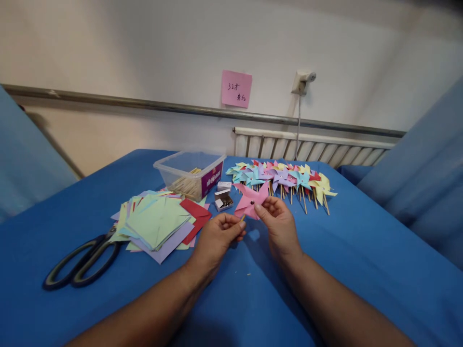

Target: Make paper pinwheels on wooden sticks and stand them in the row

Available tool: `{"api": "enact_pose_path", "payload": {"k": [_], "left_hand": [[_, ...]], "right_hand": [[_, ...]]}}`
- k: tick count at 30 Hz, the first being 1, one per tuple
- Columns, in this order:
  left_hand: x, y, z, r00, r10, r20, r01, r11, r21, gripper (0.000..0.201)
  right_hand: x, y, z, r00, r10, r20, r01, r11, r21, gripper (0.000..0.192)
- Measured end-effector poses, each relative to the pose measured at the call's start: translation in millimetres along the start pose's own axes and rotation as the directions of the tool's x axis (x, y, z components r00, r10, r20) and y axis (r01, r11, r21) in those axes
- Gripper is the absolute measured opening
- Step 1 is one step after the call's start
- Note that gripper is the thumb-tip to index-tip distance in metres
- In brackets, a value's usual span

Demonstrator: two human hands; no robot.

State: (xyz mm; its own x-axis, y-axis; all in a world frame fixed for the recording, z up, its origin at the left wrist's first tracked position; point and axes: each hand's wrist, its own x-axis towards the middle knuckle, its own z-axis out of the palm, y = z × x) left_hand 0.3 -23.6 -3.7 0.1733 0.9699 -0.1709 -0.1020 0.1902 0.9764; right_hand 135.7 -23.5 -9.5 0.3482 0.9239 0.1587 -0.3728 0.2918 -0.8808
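A pink paper pinwheel [249, 196] is held up over the blue table, a dark round pin at its centre. My left hand [221, 233] pinches its thin wooden stick, of which only a short end shows between thumb and finger. With thumb and fingers closed on the paper near the pin, my right hand [280, 226] grips the pinwheel from the right. Just behind it stands a small open box of metal pins [224, 202], with a second little white box [224, 186] beyond.
Finished pinwheels [282, 177] in several colours lie at the back right. A clear plastic tub [173, 176] of wooden sticks stands at the back left. Stacked coloured paper [155, 219] lies left of my hands, partly covering the blades of black-handled scissors [85, 260]. A wall and radiator [275, 147] border the table [347, 270].
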Motion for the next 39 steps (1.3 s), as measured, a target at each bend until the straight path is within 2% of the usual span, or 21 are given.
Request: {"api": "enact_pose_path", "payload": {"k": [4, 10, 24, 32, 34, 36, 37, 39], "left_hand": [[-5.3, -0.3, 3.3, 0.999, 0.023, 0.035, -0.026, 0.997, 0.069, 0.026], [-10.0, 2.3, 5.4, 0.999, 0.018, 0.026, -0.021, 0.995, 0.1, 0.024], [-6.5, -0.2, 3.6, 0.995, 0.088, 0.038, -0.094, 0.97, 0.223, 0.027], [-11.2, 4.5, 3.6, 0.991, 0.091, 0.099, -0.115, 0.952, 0.283, 0.03], [-10.8, 9.8, 0.4, 0.99, 0.116, 0.08, -0.136, 0.937, 0.32, 0.032], [-7.6, 15.0, -4.8, 0.978, 0.209, -0.013, -0.193, 0.92, 0.343, 0.033], [-5.3, 17.1, -7.7, 0.969, 0.24, -0.057, -0.208, 0.921, 0.33, 0.032], [-0.7, 19.3, -12.4, 0.974, 0.205, -0.095, -0.183, 0.962, 0.202, 0.03]], "right_hand": [[2.0, -5.3, -1.3, 0.999, -0.002, 0.034, 0.001, 1.0, 0.012, 0.026], [3.7, -4.9, -3.2, 1.0, 0.012, 0.0, -0.012, 1.0, 0.004, 0.026], [2.2, -6.1, -5.0, 0.982, 0.156, 0.108, -0.16, 0.987, 0.03, 0.021], [6.8, -3.5, -9.8, 0.979, 0.147, 0.141, -0.154, 0.987, 0.039, 0.02], [9.3, -5.6, -11.1, 0.98, 0.151, 0.132, -0.162, 0.984, 0.073, 0.02], [10.7, -8.7, -11.4, 0.976, 0.166, 0.138, -0.182, 0.977, 0.11, 0.02], [10.7, -9.9, -11.1, 0.973, 0.177, 0.151, -0.197, 0.972, 0.128, 0.019], [9.0, -11.0, -9.7, 0.959, 0.203, 0.197, -0.235, 0.959, 0.156, 0.018]]}}
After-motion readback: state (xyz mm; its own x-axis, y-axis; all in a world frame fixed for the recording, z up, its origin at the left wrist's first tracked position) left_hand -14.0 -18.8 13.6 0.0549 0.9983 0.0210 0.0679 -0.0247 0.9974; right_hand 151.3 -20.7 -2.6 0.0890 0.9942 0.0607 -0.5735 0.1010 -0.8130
